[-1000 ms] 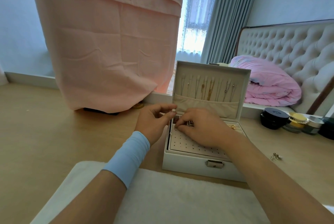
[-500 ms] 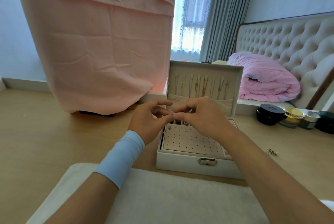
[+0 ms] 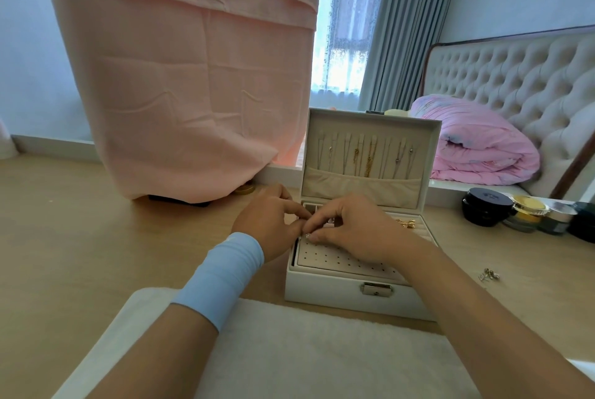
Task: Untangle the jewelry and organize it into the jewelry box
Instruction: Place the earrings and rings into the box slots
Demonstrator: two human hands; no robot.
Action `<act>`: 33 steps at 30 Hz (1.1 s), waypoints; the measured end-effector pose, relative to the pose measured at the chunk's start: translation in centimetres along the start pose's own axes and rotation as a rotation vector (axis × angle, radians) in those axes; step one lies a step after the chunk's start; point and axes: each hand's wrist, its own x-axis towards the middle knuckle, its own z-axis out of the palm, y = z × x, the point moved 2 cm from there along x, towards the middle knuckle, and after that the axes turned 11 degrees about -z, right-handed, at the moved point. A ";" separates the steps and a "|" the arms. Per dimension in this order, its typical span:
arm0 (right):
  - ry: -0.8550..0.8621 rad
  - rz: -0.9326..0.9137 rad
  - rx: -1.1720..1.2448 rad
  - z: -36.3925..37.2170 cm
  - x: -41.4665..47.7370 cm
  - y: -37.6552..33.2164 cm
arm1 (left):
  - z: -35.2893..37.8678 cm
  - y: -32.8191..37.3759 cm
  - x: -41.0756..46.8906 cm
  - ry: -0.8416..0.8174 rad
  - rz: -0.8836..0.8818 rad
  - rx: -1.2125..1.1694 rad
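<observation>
Two sets of fingertips close on one tiny glinting stud earring (image 3: 307, 235), held just above the left rear corner of the perforated earring panel (image 3: 338, 262) inside the open jewelry box (image 3: 347, 300). The left hand (image 3: 269, 226) and the right hand (image 3: 357, 233) both pinch it, thumbs and forefingers curled tight together, though which hand has the post and which the backing is too small to tell. The step in hand looks like seating this earring in one of the panel's holes. The next move probably calls for lining the fine post up with a hole and pressing straight down; a slip could drop so small a piece into the gap beside the panel. That panel is a pale, soft-looking flat pad dotted with regular rows of pinholes. At the box's right rear, padded ring rolls carry a gold piece (image 3: 406, 224). The upright lid (image 3: 428, 141) is lined in beige fabric, and thin silver and gold chains (image 3: 363, 157) hang straight from tabs into a gathered pocket (image 3: 360, 187). The box shell is white, smooth and leather-like, with a metal clasp (image 3: 376, 289) on its front. Right of the box a few loose metal earrings (image 3: 489, 274) lie on the wooden counter (image 3: 64, 237), apparently not yet sorted. In front of the box lies a white fluffy mat (image 3: 322, 350), farther right of it stand round cosmetic jars (image 3: 486, 210), and left of it hangs a creased pink cloth (image 3: 193, 92).
</observation>
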 end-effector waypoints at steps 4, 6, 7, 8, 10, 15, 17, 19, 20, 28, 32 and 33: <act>0.002 0.027 0.075 0.0 -0.1 0.1 | -0.1 0.1 0.0 -0.083 -0.063 -0.038; -0.017 0.036 0.080 0.1 -0.1 0.1 | 0.0 0.2 0.0 -0.093 -0.070 -0.048; -0.022 0.039 0.073 0.1 -0.1 0.1 | 0.0 0.1 0.0 -0.094 -0.070 -0.049; -0.020 0.043 0.068 0.1 -0.1 0.2 | 0.1 0.1 0.0 -0.095 -0.070 -0.048; -0.007 0.048 0.065 0.2 -0.1 0.2 | 0.1 0.0 0.1 -0.096 -0.066 -0.052; 0.040 0.052 0.066 0.5 -0.2 0.2 | 0.2 -0.1 0.1 -0.102 -0.081 -0.084; 0.066 0.050 0.069 0.6 -0.2 0.2 | 0.2 -0.2 0.1 -0.112 -0.076 -0.096; 0.068 0.038 0.065 0.7 -0.3 0.2 | 0.2 -0.3 0.0 -0.115 -0.058 -0.103; 0.059 0.033 0.064 0.8 -0.3 0.1 | 0.1 -0.4 0.0 -0.108 -0.050 -0.116; -0.020 0.039 -0.067 0.5 -0.1 0.0 | -0.6 0.1 -0.3 -0.005 0.044 -0.207; -0.009 0.032 -0.053 0.6 -0.2 0.0 | -0.8 0.5 -0.5 0.011 0.052 -0.222; 0.000 0.037 -0.051 0.2 -0.4 -0.1 | -0.9 0.6 -0.6 0.017 0.057 -0.226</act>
